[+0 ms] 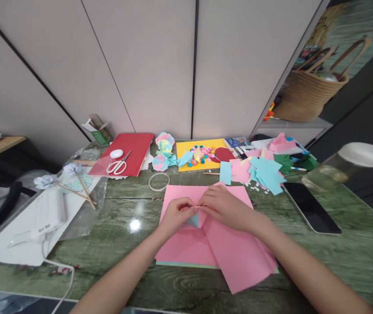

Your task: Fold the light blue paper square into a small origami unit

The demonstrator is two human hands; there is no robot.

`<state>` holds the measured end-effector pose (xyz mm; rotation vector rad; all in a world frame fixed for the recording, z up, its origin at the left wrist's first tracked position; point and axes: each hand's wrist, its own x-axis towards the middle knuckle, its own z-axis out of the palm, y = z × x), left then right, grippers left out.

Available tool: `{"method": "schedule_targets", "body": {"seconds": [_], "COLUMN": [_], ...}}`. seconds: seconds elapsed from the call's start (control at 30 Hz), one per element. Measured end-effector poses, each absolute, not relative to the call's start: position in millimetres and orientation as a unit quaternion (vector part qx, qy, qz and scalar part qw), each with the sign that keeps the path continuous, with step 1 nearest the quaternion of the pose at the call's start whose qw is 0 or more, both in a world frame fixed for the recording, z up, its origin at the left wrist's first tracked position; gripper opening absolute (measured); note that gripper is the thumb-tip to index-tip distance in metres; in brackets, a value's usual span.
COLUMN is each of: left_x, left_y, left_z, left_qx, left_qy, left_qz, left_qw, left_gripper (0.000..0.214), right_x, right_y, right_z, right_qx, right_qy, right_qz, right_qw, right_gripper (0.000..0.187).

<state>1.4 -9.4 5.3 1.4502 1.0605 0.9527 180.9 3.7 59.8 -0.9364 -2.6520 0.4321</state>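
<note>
Both my hands meet over a stack of pink paper sheets lying on the green table. With thumb and fingertips, my left hand pinches a small folded paper piece, light blue and pink. My right hand closes on the same piece from the other side, its fingers bent over the top edge. The fingers hide part of the folds. Under my right wrist a loose pink sheet lies at an angle across the stack, its corner overhanging the front edge.
Behind the stack lie a tape ring, paper flowers, a yellow sheet with colourful bits, and blue paper cutouts. White scissors rest on a red folder. A phone and a bottle stand right.
</note>
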Motion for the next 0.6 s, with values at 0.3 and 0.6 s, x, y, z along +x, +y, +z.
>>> {"method": "schedule_targets", "body": {"seconds": [0.3, 0.6], "left_x": [4, 1], "left_y": [-11, -11], "left_z": [8, 11], "left_qx": [0.623, 0.518], "left_qy": [0.443, 0.389], "left_qz": [0.379, 0.466], "left_qw": [0.522, 0.603], "left_gripper": [0.019, 0.022], "right_x": [182, 188], "right_y": [7, 16], "right_z": [61, 59], "right_qx": [-0.345, -0.403], "right_qy": [-0.892, -0.822], "right_qz": [0.246, 0.344], "right_qw": [0.156, 0.210], "right_gripper": [0.018, 0.016]}}
